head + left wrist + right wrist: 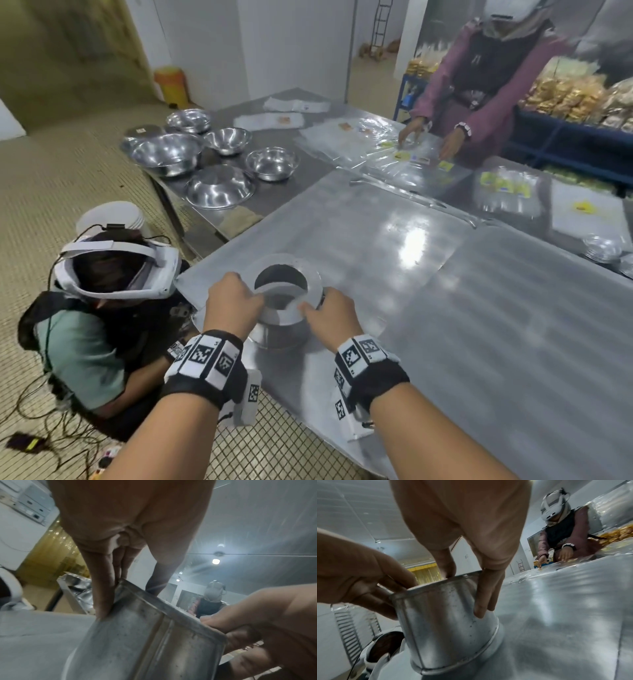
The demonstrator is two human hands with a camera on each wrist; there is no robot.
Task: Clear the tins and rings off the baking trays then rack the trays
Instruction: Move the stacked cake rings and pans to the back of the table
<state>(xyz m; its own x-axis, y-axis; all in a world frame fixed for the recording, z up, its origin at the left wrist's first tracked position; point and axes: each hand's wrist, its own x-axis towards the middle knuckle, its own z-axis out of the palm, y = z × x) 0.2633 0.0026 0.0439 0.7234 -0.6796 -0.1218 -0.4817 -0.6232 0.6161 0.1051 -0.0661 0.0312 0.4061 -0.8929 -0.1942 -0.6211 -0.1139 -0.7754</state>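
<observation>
A round metal tin (286, 310) stands tilted at the near-left corner of a flat baking tray (376, 233), its base nested in a second tin (281, 337) below it. My left hand (255, 298) pinches the tin's rim on the left, fingers inside and outside the wall. My right hand (310, 311) grips the rim on the right. In the left wrist view the tin (145, 642) fills the lower middle, with my left hand (106, 595) on its edge. In the right wrist view my right hand (471, 582) clasps the tin (445, 622) above the lower tin's rim (462, 661).
A second tray (513, 325) lies to the right. A person in a headset (113, 270) crouches at the table's left corner. Several steel bowls (219, 185) sit on the far-left table. Another person (479, 102) handles plastic bags across the table. Small foil tins (603, 248) lie far right.
</observation>
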